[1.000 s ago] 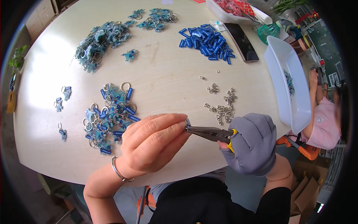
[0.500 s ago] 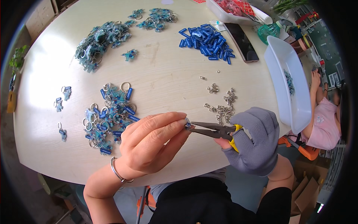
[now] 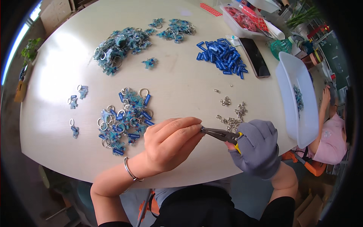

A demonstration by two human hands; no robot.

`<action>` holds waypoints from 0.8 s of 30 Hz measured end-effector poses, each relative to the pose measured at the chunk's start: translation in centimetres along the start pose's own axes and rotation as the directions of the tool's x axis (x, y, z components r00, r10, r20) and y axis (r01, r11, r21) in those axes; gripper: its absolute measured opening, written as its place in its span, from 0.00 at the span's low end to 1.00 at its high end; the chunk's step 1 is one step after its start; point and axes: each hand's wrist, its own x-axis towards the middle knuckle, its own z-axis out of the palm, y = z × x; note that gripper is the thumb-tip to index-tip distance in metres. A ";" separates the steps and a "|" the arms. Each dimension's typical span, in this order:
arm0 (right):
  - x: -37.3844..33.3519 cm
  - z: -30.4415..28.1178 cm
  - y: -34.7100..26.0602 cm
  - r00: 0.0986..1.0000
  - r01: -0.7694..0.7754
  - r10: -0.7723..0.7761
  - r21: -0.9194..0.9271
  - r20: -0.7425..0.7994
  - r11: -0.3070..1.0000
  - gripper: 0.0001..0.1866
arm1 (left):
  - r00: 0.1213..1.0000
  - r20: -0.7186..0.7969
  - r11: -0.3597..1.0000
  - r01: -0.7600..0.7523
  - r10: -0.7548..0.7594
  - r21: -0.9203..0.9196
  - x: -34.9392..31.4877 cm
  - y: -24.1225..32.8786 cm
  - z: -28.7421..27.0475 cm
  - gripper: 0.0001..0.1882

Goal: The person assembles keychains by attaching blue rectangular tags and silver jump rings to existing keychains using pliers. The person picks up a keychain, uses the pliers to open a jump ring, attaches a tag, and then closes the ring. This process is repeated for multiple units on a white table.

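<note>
My left hand [image 3: 168, 143], a bracelet on its wrist, pinches a small piece at its fingertips. The fingers cover most of that piece. My right hand [image 3: 255, 149], in a grey fingerless glove, grips long-nose pliers [image 3: 219, 133] with yellow handles. The pliers' jaws are closed together, their tips against the piece at my left fingertips. Just beyond my right hand are loose small metal connectors [image 3: 234, 122]. To the left of my left hand sits a pile of keychains [image 3: 126, 117] with silver rings, clear bluish figures and blue tags.
Blue tags [image 3: 223, 56] lie in a heap at the back, beside a dark phone [image 3: 254, 56]. A larger pile of ringed charms [image 3: 121, 47] is farther back left. Three single charms [image 3: 75, 131] lie at left. A white bin [image 3: 295, 100] stands right, near another person [image 3: 329, 140] in pink.
The pliers' jaws have come together from slightly apart. Both hands stay close together at the table's near edge. The whole view has shifted a little, moving the piles right and down in the picture.
</note>
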 end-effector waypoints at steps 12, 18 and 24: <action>-0.4 3.2 3.3 0.976 -0.162 0.181 0.153 -0.123 0.975 0.14 | 0.699 0.346 0.699 0.306 -0.626 0.647 0.6 -2.3 -6.5 0.13; -0.6 4.6 4.3 0.962 -0.177 0.211 0.193 -0.174 0.965 0.14 | 0.785 -0.014 0.523 0.426 -0.619 0.738 3.8 -11.9 -4.7 0.18; -1.5 5.1 5.5 0.942 -0.231 0.277 0.232 -0.192 0.945 0.14 | 0.524 0.101 0.473 0.651 -0.846 0.594 5.9 -16.1 -1.8 0.18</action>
